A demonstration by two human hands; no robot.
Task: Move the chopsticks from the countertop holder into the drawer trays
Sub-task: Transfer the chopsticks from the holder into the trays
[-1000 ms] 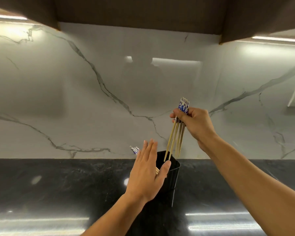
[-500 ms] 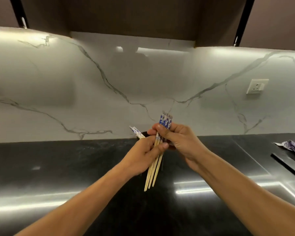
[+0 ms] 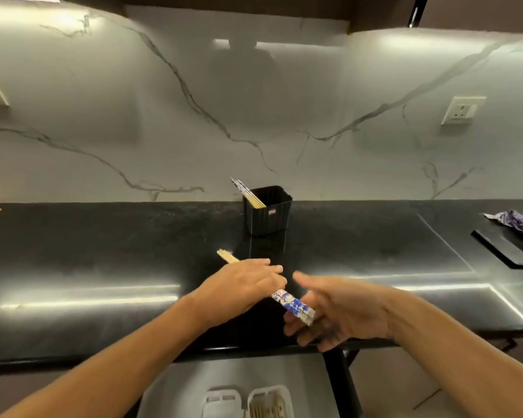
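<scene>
Several tan wooden chopsticks with blue-patterned ends (image 3: 293, 306) gripped in left hand (image 3: 242, 286) over black surface (image 3: 103, 251); right hand (image 3: 341, 309) loose-fingered, just beside patterned ends. Other chopsticks (image 3: 248, 193) lean in black ribbed holder (image 3: 267, 215).

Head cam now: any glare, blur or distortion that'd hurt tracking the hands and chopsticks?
Head view: bright glare streaks run across the glossy black countertop; the right hand is motion-blurred, while the left hand and the chopsticks it grips are sharper; the wide-angle lens bows the countertop's edge; the holder reads crisp.
</scene>
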